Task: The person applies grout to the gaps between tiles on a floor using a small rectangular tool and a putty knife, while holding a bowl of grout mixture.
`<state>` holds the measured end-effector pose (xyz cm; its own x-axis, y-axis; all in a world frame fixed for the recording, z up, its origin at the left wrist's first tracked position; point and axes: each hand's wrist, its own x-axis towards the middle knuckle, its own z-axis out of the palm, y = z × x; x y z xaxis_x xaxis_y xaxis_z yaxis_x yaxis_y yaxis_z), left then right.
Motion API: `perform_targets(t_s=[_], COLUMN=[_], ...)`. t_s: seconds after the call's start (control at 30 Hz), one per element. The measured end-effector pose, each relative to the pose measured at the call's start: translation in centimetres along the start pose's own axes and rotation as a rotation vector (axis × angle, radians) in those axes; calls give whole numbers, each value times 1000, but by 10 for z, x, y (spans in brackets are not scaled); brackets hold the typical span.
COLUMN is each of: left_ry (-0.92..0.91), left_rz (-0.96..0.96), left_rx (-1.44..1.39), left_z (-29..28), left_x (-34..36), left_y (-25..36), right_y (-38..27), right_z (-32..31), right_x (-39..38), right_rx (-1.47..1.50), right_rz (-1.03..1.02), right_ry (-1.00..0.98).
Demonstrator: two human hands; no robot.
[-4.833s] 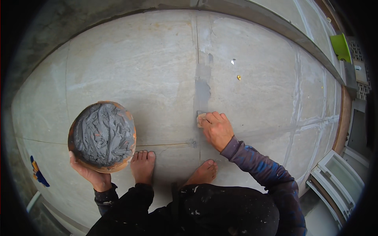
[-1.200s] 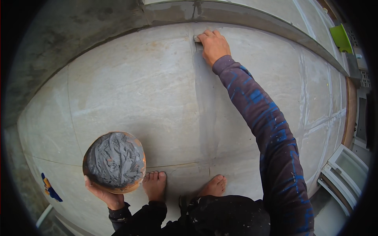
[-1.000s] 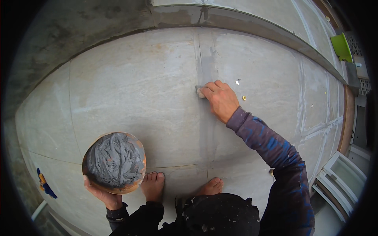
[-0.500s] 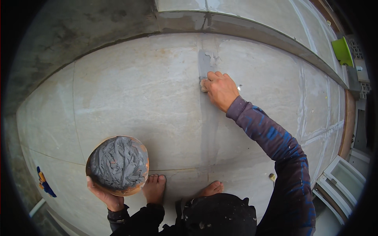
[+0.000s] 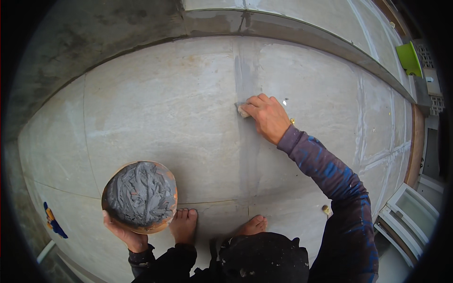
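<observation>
In my left hand (image 5: 126, 234) is a round orange-brown bowl, its rim (image 5: 173, 188) smeared, held from below at the near left. Thick grey grout (image 5: 141, 193) fills it, with folded ridges on top. My right hand (image 5: 270, 115) pinches a small beige scraper (image 5: 243, 111), mostly covered by the fingers, with grey paste at its edge. It presses at the grout-smeared joint (image 5: 246, 80) between two large pale tiles. That grey band runs from the far ledge toward my feet and looks smooth beyond the hand.
A raised ledge (image 5: 292, 29) borders the far side. At the left lies a dark blue and orange item (image 5: 54, 220). A green tub (image 5: 408, 60) stands at the far right, white-framed panels (image 5: 409, 214) at the near right. My bare feet (image 5: 184, 224) are on the tiles.
My right hand has drawn the scraper a short way toward me along the joint. The ragged lump of grout farther up is now flattened. The bowl has barely shifted.
</observation>
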<state>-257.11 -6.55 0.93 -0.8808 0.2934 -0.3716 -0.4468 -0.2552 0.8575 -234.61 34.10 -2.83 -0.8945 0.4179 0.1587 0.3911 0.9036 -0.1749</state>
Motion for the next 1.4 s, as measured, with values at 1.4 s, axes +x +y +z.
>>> perform_targets(t_s=[1.4], left_ry=[42], left_rz=[-48], left_rx=[31], left_z=[2], left_x=[14], left_y=[-53], right_y=[-101], right_z=[55], right_x=[-237], right_rx=[280], right_rz=[71], right_ry=[-267])
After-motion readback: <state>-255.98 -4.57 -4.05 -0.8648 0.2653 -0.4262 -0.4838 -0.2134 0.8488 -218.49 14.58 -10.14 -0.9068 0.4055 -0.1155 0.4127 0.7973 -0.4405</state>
